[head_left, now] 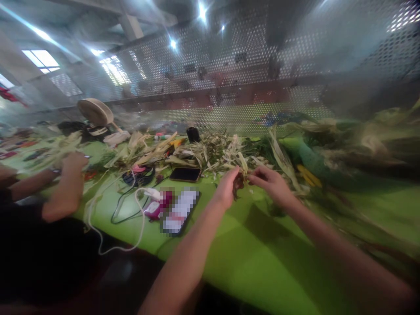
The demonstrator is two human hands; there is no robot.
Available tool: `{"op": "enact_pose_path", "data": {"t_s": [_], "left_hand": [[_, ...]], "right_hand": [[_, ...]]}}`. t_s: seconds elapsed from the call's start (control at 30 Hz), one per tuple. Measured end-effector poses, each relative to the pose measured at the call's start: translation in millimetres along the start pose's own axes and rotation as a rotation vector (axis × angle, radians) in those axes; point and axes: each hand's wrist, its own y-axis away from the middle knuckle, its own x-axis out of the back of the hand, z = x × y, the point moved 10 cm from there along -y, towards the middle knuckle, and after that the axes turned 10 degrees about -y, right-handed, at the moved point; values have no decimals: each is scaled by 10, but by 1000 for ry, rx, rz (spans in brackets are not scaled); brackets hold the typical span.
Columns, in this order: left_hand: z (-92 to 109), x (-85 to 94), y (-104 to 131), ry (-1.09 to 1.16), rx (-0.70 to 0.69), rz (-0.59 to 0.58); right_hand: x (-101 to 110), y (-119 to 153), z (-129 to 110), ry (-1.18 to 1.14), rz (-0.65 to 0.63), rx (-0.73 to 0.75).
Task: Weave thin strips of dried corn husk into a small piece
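My left hand (228,188) is closed around a small bunch of pale dried corn husk (243,163), whose strips stick up past the fingertips. A darker, curled bit hangs below that hand. Close on the right, my right hand (271,184) pinches at the same husk, with thumb and fingers together. Both hands are held just above the green table (236,249). Behind them lies a heap of loose husk strips and dry shreds (216,151). What exactly sits between the right fingertips is too small to make out.
A lit phone (182,212), a dark phone (185,174) and a white cable (120,250) lie left of my hands. A teal basin (315,159) heaped with husks stands right. A perforated metal panel (210,87) closes the back. A co-worker's hands (74,164) work at far left.
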Motion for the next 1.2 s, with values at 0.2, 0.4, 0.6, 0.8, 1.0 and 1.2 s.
{"op": "enact_pose_path", "data": {"t_s": [0.2,0.4,0.6,0.8,1.0,1.2], "left_hand": [[-7,-12,32,-145,29,-18],[-27,60,23,-210,45,46],[-47,8,1,-259,11,-38],[-60,-146,29,-330,-13,-145],[-140,-134,22,-287,24,-134],[-91,-223,88,-407,-3,-215]], "right_hand": [[65,-51,-14,92,3,84],[126,-66,-97,265,42,127],[198,-107,21,163,32,8],[166,-145,73,-150,4,-73],[192,-114,27,-201,90,-74],[273,-85,0,-139,181,-32]]}}
